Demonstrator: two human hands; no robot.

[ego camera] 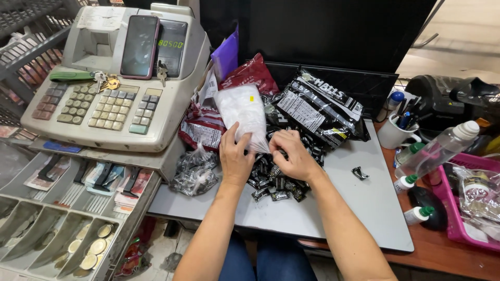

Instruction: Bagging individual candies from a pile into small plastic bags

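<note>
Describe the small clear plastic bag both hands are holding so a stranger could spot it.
Start at the beige cash register; right of it lies a closed grey laptop. Above its pile of black wrapped candies, the small clear plastic bag is pale and see-through among dark printed packets.

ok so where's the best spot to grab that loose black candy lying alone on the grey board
Probably across the middle of the loose black candy, pinched by the right hand, coming from above and slightly left. It lies flat on the grey board, apart from the candy pile, with bare surface all round, so fingertips can close on both sides.
</note>
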